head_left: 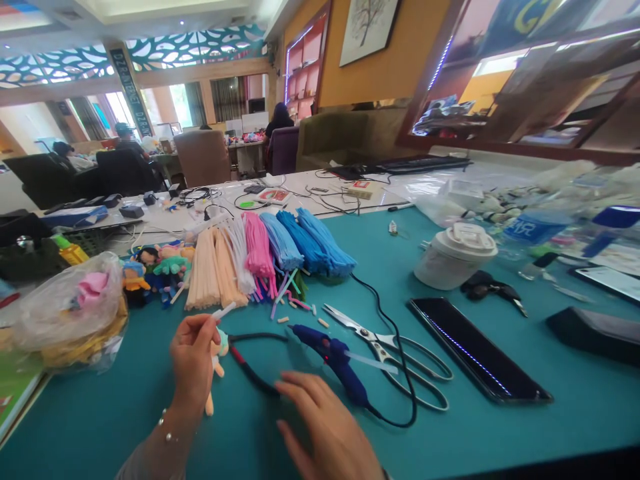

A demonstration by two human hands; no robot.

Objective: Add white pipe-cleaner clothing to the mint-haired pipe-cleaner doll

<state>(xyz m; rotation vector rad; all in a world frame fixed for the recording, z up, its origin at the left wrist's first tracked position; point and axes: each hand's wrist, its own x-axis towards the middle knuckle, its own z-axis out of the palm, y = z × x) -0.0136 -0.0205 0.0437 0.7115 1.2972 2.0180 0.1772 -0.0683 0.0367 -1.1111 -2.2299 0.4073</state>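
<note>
Pinched in the fingers of my left hand (193, 357) is a short white stick (225, 311). A small doll (218, 363) with pale green and peach parts shows just behind that hand, partly hidden by it. My right hand (320, 420), slightly blurred, is held with its fingers apart and nothing in them, close to a black cable loop (257, 378). Right of the loop lies a dark blue glue gun (327, 353) with a clear glue stick in its back. Large scissors (373, 337) lie open beside it.
Bundles of peach (217, 267), pink (259, 247) and blue pipe cleaners (320, 243) lie behind the hands. At left are a plastic bag (75, 313) and small dolls (167, 263). A phone (480, 350), white lidded cup (453, 260) and black case (597, 333) stand right. People sit in the background.
</note>
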